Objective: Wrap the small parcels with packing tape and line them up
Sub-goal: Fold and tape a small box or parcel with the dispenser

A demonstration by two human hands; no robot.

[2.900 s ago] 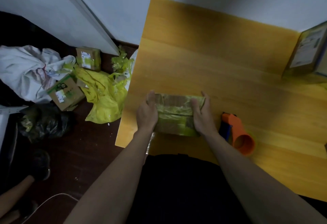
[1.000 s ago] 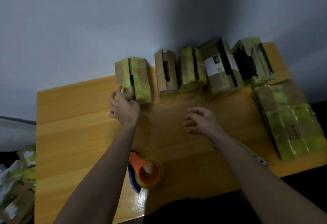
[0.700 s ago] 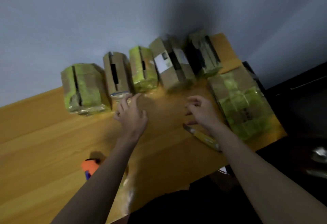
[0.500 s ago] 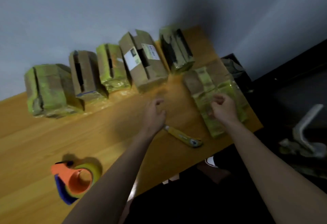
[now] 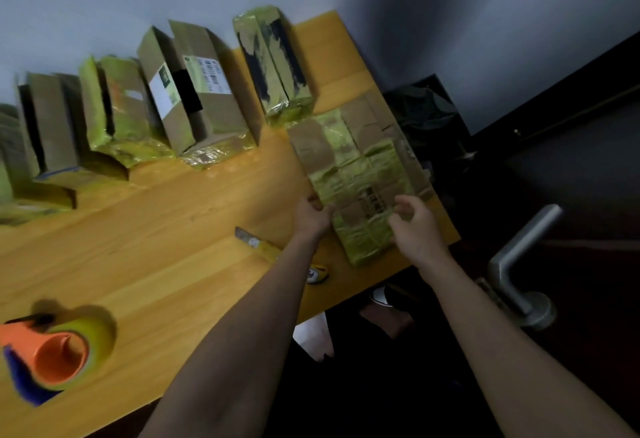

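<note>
Several tape-wrapped parcels (image 5: 197, 91) stand upright in a row along the wall on the wooden table (image 5: 166, 247). A larger flat parcel (image 5: 356, 160), brown with yellow-green tape, lies at the table's right end. My left hand (image 5: 313, 216) grips its left edge. My right hand (image 5: 412, 223) curls its fingers round the near right edge. An orange tape dispenser (image 5: 52, 358) with a roll of yellowish tape sits at the near left, away from both hands.
A yellow utility knife (image 5: 256, 243) lies on the table, partly under my left forearm. Right of the table's edge are a dark door and its metal handle (image 5: 519, 264). A dark bag (image 5: 422, 115) sits behind the flat parcel.
My left hand let go of the parcel set at the row's left end. The view swung right, and both hands moved to the flat parcel and took hold of it.
</note>
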